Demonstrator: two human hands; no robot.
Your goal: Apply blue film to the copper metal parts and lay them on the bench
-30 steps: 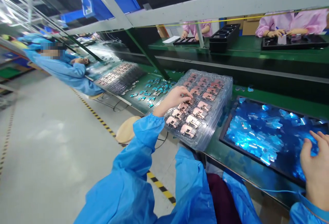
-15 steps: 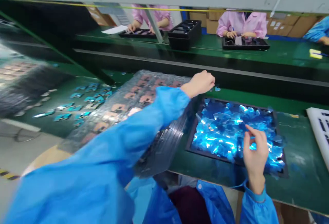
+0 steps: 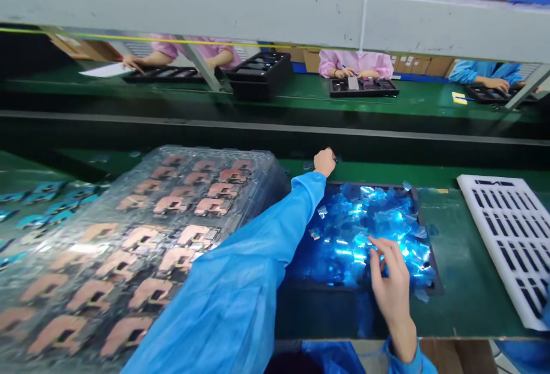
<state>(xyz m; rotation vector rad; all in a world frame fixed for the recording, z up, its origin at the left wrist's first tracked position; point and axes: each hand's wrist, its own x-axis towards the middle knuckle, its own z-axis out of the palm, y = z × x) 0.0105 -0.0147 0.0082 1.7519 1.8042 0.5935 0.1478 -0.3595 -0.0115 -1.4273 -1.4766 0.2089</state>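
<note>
My left hand [image 3: 325,162] reaches out past the far edge of a shallow black tray [image 3: 435,274], its fingers curled closed near the back of the bench. Whatever it may hold is hidden behind the knuckles. Loose pieces of shiny blue film [image 3: 356,211] fill the tray in a heap. Over the near right part of that heap is my right hand [image 3: 392,279], thumb and forefinger bent toward each other with a small gap; I see nothing between them. Left of the tray, clear plastic trays stand stacked, the top one holding rows of copper-coloured parts [image 3: 118,265].
A white slotted rack [image 3: 501,236] lies at the right. Several blue-green parts [image 3: 45,193] are scattered on the bench at far left. Across a dark raised ledge [image 3: 240,128], people in pink and blue sleeves work at black trays [image 3: 365,89]. A grey shelf beam [image 3: 215,16] crosses overhead.
The view has swung to the right, so the scene sits further left. My left hand has moved down toward the bench behind the tray; my right hand stays over the blue film.
</note>
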